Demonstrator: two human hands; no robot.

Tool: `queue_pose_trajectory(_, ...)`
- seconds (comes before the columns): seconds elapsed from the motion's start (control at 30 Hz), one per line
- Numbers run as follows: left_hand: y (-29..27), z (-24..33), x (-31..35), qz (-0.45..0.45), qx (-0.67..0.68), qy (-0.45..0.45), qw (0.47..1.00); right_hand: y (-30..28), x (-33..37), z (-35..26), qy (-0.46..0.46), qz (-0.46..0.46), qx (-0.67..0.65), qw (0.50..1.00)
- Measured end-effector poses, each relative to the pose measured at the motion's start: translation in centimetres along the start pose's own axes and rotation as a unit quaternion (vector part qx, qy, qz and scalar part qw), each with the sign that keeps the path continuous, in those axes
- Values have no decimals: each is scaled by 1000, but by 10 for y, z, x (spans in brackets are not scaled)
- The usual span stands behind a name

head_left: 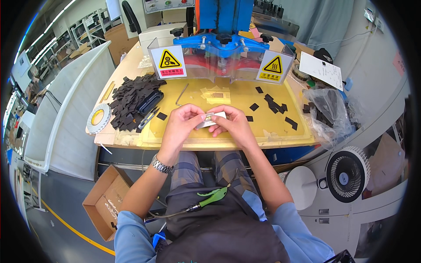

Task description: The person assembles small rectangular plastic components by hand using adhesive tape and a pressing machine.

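Note:
My left hand (187,120) and my right hand (231,124) meet over the near edge of the yellow work surface (197,136). Between them they pinch a small flat whitish piece (219,115), thumbs on top. A little silvery patch shows by the thumbtips; fingers cover part of the piece. Just beyond the left hand lies an L-shaped hex key (180,95). Single black rectangular pieces (254,106) lie scattered past my right hand. Left of my hands are a utility knife (149,118) and a large heap of black pieces (129,98).
A blue press (226,26) with a clear guard (215,72) stands ahead. A tape roll (99,118) sits at left, a plastic bag (329,111) at right. The green air gun (213,197) rests on my lap. A cardboard box (94,197) and fan (347,174) flank me.

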State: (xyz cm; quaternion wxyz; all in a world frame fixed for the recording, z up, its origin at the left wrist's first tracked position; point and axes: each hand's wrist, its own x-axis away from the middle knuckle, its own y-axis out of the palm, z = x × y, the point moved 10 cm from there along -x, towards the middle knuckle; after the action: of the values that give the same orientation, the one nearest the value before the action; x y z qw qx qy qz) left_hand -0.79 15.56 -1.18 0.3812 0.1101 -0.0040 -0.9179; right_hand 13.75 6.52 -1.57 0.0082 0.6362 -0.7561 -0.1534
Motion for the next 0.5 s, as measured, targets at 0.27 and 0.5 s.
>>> queue_pose_trajectory(0.27,1,4,10,25,-65,19,997,3,8,-7,108,-34,142,983)
queue_pose_trajectory(0.5,14,15,21,41,-171,41,984,-9,30,-46,48,37,348,936)
